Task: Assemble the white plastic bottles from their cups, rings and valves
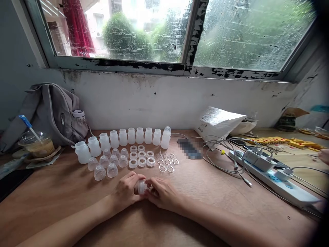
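My left hand (128, 187) is wrapped round a small translucent baby bottle (141, 187), tipped on its side with its threaded neck towards the right. At that neck, my right hand (161, 192) pinches a small clear piece, mostly hidden by the fingers. Behind the hands stand several frosted bottles (114, 139) in a curved row. The bottle at its right end (166, 138) wears a clear cap. Before the row lie several clear dome caps (112, 170), several white collar rings (142, 162) and several thin clear rings (167, 161), some with fine stems.
Left are a grey backpack (55, 109), a drink cup (38, 144) and a black flat object (12, 185). Right are a blurred-out dark device (190, 149), tangled cables (218, 161), a white power strip (295, 192) and a silvery bag (218, 121). Another person's hand (324, 156) shows at the right edge.
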Demonstrator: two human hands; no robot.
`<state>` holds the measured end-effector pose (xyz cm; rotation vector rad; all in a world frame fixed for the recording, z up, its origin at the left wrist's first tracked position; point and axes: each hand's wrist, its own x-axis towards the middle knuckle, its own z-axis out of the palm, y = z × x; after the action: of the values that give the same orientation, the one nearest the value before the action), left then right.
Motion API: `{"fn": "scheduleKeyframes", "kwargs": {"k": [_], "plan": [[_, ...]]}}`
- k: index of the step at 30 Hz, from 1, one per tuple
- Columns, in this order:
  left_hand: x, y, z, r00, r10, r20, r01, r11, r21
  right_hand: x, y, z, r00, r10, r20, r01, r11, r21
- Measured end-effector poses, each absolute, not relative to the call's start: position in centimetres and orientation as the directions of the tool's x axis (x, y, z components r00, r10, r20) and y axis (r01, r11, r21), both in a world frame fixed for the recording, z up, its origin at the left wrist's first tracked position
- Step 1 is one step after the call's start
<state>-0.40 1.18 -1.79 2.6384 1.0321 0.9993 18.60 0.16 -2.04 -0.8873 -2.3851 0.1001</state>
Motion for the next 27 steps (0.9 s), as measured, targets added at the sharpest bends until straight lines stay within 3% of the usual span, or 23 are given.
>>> {"fn": "scheduleKeyframes", "kwargs": {"k": [13, 20, 27], "plan": [[-0.1, 0.8, -1.2, 0.622, 0.621, 0.476, 0.541, -0.781, 0.312, 18.1, 0.4, -2.2, -0.617, 0.641, 0.457, 0.594, 0.76, -0.264], [-0.4, 1.0, -0.6, 0.641, 0.646, 0.414, 0.566, -0.763, 0.313, 19.8, 0.4, -1.1, -0.676, 0.603, 0.423, 0.597, 0.785, -0.166], [-0.5, 0.8, -0.6, 0.622, 0.64, 0.45, 0.576, -0.764, 0.29, 25.8, 1.9, -0.8, -0.46, 0.691, 0.558, 0.716, 0.66, -0.228]]}}
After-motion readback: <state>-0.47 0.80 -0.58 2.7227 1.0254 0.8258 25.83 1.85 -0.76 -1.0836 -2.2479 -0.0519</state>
